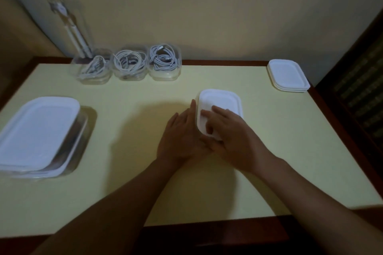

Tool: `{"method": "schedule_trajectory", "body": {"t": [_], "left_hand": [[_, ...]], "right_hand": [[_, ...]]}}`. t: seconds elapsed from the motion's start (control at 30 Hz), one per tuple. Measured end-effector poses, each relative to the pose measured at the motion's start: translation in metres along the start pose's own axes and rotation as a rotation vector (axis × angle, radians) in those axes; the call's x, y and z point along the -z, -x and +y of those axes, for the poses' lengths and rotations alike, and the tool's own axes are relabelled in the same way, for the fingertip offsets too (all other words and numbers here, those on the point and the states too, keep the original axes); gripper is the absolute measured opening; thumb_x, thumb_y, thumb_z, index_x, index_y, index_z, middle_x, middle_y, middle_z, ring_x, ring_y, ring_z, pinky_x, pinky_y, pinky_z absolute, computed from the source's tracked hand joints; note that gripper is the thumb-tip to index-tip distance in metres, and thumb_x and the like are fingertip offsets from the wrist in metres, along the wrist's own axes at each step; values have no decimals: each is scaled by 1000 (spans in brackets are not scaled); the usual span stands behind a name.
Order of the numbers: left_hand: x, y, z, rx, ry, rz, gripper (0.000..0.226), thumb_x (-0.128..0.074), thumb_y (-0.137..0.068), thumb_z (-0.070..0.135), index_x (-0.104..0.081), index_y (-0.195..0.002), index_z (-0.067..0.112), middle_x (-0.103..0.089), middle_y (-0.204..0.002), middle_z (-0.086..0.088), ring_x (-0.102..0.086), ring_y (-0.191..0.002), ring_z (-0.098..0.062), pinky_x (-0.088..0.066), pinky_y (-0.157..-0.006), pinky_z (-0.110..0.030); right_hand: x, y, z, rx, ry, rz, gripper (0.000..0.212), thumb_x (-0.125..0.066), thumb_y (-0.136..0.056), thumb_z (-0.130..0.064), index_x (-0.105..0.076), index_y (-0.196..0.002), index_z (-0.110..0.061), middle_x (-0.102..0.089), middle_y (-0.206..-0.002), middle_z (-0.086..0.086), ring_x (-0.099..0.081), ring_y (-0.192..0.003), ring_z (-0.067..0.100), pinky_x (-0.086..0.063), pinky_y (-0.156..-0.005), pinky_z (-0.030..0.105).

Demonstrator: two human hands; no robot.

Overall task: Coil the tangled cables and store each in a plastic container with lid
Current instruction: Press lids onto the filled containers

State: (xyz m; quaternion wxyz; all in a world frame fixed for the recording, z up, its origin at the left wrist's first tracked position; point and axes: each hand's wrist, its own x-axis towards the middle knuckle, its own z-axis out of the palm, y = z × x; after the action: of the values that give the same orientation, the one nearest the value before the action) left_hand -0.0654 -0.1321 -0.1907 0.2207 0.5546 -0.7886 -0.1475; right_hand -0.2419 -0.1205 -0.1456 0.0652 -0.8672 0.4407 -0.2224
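Note:
A small container with a white lid [222, 100] stands at the middle of the table. My right hand [230, 130] lies flat on the lid's near end, fingers spread. My left hand [180, 134] rests against the container's left side, fingers straight along its wall. What is inside that container is hidden. Three clear containers without lids stand in a row at the far left edge, and each holds a coiled white cable: the left one [93, 68], the middle one [129, 64] and the right one [164, 62].
A stack of white lids [288, 74] lies at the far right corner of the table. A large clear container with a white lid [37, 136] sits at the left edge. The pale yellow table [145, 109] has a dark wooden rim. A dark cabinet stands to the right.

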Motion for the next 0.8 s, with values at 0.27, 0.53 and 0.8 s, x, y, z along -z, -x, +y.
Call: {"method": "schedule_trajectory", "body": {"t": [0.27, 0.53, 0.8], "left_hand": [[-3, -3, 4, 3, 13, 116, 132, -42, -65, 98, -15, -159, 9, -36, -160, -3, -41, -142, -17, -34, -116, -46], [-3, -1, 4, -17, 92, 188, 133, -42, -63, 99, -23, -157, 8, -47, -153, -1, -49, -135, -16, -39, -112, -44], [-2, 1, 3, -27, 134, 200, 94, -40, -88, 79, -28, -156, 16, -59, -141, -1, -59, -120, -19, -45, -105, -38]], "right_hand": [[14, -32, 5, -311, 81, -72, 46, -48, -100, -52, -55, -135, -23, -32, -164, 2, -22, -153, 25, -23, -122, 45], [-4, -38, 28, -364, 170, -248, 65, -22, -103, -61, -25, -158, -27, -7, -170, 3, 0, -157, 28, -6, -124, 51], [-15, -36, 46, -303, 200, -297, 86, 4, -94, -72, -9, -163, -22, 4, -171, 4, 10, -157, 23, -14, -125, 53]]}}
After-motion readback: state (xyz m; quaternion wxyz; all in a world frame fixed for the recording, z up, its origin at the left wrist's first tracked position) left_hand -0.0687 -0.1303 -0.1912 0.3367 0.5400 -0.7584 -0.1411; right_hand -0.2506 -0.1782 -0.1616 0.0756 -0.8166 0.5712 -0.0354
